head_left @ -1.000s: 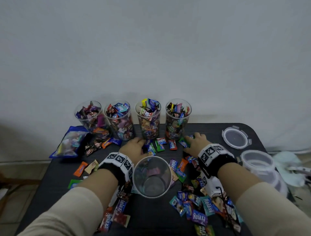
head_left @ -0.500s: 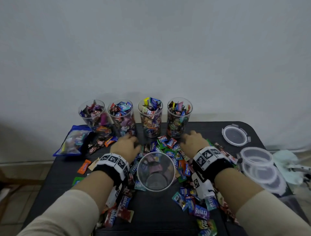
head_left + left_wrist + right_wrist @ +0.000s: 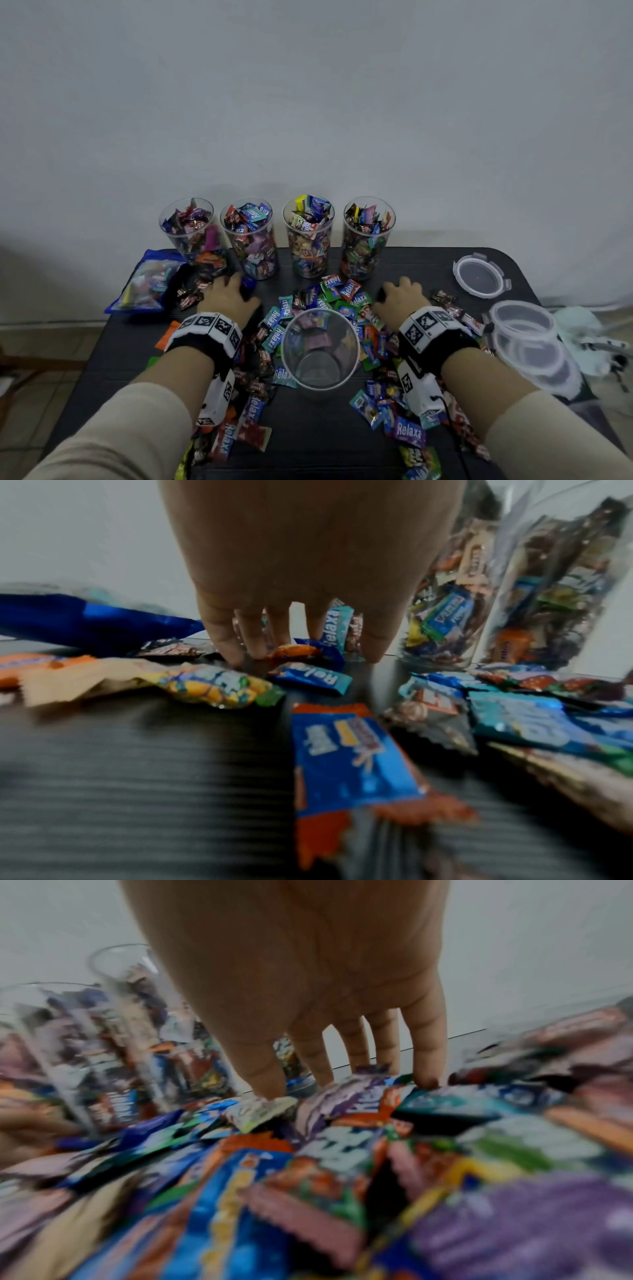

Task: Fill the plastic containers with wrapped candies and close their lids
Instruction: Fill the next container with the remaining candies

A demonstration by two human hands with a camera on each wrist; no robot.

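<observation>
1. Between the two hands, an empty clear container [image 3: 320, 349] is stood upright on the dark surface [image 3: 318, 442], with loose wrapped candies [image 3: 349, 301] heaped around its far side.
2. Beyond the fingertips, four filled containers [image 3: 310, 236] are lined up at the far edge, all without lids.
3. The left hand [image 3: 230, 296] is laid palm down just before the two left-most filled containers; its fingers [image 3: 222, 637] are held straight and slightly spread, tips set down among the wrappers, with nothing gripped.
4. The right hand [image 3: 401, 300] is laid palm down likewise, near the right-most filled container; its fingers [image 3: 426, 1047] are extended, tips pressed on candies, and nothing is clasped.
5. "Relaxa" is read on many wrappers: on red and green ones between the hands, on teal ones beside the left hand, and on a purple one [image 3: 408, 432] nearer the person than the right wrist.
6. Other wrapper print is too blurred in the wrist views to be read.
7. A blue bag [image 3: 145, 284] is seen to the left of the left hand.
8. To the right of the right hand, one clear lid [image 3: 479, 275] is laid flat, and nearer the person a stack of lids [image 3: 529, 339] is placed.
9. Square black-and-white markers are borne on both wristbands [image 3: 209, 329].
</observation>
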